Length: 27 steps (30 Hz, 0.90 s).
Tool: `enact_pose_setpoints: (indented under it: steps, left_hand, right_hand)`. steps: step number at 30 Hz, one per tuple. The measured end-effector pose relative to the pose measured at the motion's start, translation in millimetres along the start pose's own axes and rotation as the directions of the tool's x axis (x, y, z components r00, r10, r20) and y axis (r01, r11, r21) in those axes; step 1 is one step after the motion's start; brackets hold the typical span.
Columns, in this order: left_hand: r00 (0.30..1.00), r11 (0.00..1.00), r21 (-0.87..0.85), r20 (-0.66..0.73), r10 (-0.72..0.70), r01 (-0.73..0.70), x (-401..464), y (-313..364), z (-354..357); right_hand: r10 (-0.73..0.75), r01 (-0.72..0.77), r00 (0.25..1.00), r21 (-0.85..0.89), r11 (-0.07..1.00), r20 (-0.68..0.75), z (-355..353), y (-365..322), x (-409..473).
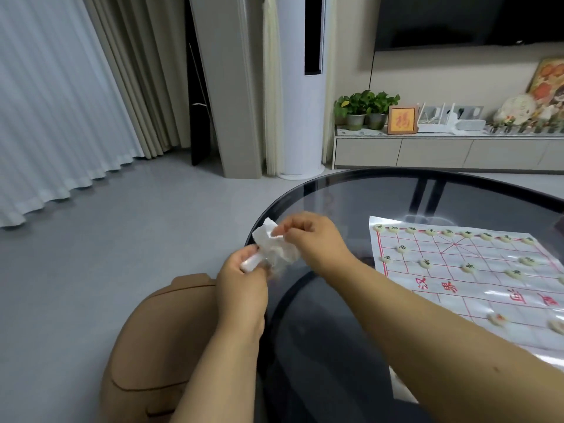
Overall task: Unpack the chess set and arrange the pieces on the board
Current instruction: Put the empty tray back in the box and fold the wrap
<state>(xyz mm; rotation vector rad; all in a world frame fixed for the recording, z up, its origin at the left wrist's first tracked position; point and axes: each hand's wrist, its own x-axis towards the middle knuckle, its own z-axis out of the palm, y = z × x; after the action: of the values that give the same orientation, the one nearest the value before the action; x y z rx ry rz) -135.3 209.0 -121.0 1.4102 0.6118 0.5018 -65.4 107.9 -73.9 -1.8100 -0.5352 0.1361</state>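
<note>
head view, left fingers: curled tight, pinching the rolled white end of a plastic bag

left hand: back of hand toward camera, forearm rising from the bottom edge, held off the rim of the surface, above a brown seat

right fingers: curled too, thumb and forefinger nipping the bag's upper edge

right hand: knuckles up, forearm slanting in from lower right across the glass

bag vs fingers: crumpled, clear-ish, stretched between both hands, left grip low, right grip high; can't tell if anything's inside tbh

bag spot: in the air right over the left rim of the round dark glass surface, well left of the board

board: shiny printed sheet with red grid lines and red characters, flat on the surface at right, running out of view

pieces: pale round discs, one row along the far edge, more scattered a couple rows nearer, green-ish marks on those; two near the bottom right with red marks, one cut off by the edge

background: white curtains, tall white floor unit, low cabinet with potted plants and a small framed picture
</note>
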Motion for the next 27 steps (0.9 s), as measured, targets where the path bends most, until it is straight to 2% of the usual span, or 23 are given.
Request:
enact_pose_setpoints:
  steps: [1, 3, 4, 6, 8, 10, 12, 15, 18, 21, 23, 25, 27]
  left_hand:
    - [0.999, 0.991, -0.130, 0.002, -0.043, 0.043, 1.8, 3.2, -1.0]
    - [0.990, 0.901, -0.410, 0.041, -0.136, 0.141, -1.8, 15.2, -4.7]
    - [0.984, 0.861, -0.476, 0.079, -0.161, 0.179, -4.9, 19.7, -8.0]
    - [0.973, 0.860, -0.457, 0.148, -0.177, 0.226, -10.1, 22.1, -15.1]
    - [0.966, 0.890, -0.380, 0.154, -0.206, 0.251, -13.4, 22.9, -20.9]
    - [0.966, 0.910, -0.323, 0.094, -0.241, 0.258, -17.4, 28.6, -27.0]
    - [0.973, 0.928, -0.295, 0.036, -0.229, 0.229, -19.1, 32.4, -34.7]
    - [0.977, 0.922, -0.324, 0.075, -0.197, 0.211, -25.3, 36.8, -49.9]
    - [0.974, 0.916, -0.338, 0.017, -0.224, 0.217, -24.7, 37.8, -68.0]
    - [0.943, 0.811, -0.502, 0.030, -0.330, 0.300, -20.7, 32.0, -95.8]
    - [0.923, 0.785, -0.525, 0.000, -0.385, 0.327, -19.6, 21.0, -114.7]
    - [0.909, 0.869, -0.396, -0.162, -0.384, 0.296, -16.2, 2.9, -133.4]
    - [0.883, 0.922, -0.276, -0.312, -0.351, 0.270, -13.2, -14.0, -150.6]
  right_hand:
    - [-0.020, 0.021, 0.999, -0.041, 0.999, 0.029, 6.5, 1.6, -9.5]
    - [-0.034, 0.041, 0.996, -0.086, 0.995, 0.080, 16.7, 1.5, -26.4]
    - [-0.041, 0.052, 0.993, -0.100, 0.994, 0.107, 20.5, -0.8, -34.0]
    - [-0.061, 0.084, 0.985, -0.136, 0.987, 0.163, 28.7, -4.6, -47.6]
    - [-0.103, 0.150, 0.971, -0.218, 0.964, 0.214, 35.8, -12.5, -60.6]
    - [-0.156, 0.225, 0.955, -0.270, 0.936, 0.254, 43.9, -15.5, -68.0]
    - [-0.162, 0.225, 0.953, -0.242, 0.944, 0.255, 51.0, -14.4, -71.0]
    - [-0.156, 0.190, 0.951, -0.108, 0.976, 0.266, 58.9, -12.2, -75.4]
    - [-0.161, 0.198, 0.935, -0.090, 0.976, 0.315, 70.2, -11.7, -80.2]
    - [-0.223, 0.281, 0.899, -0.104, 0.954, 0.378, 88.8, -8.5, -82.5]
    - [-0.150, 0.185, 0.865, -0.026, 0.982, 0.479, 102.8, -10.0, -88.1]
    - [-0.072, 0.026, 0.824, 0.089, 0.996, 0.562, 116.3, -9.4, -92.1]
    - [-0.005, -0.031, 0.833, 0.055, 0.998, 0.553, 128.3, -2.2, -90.6]
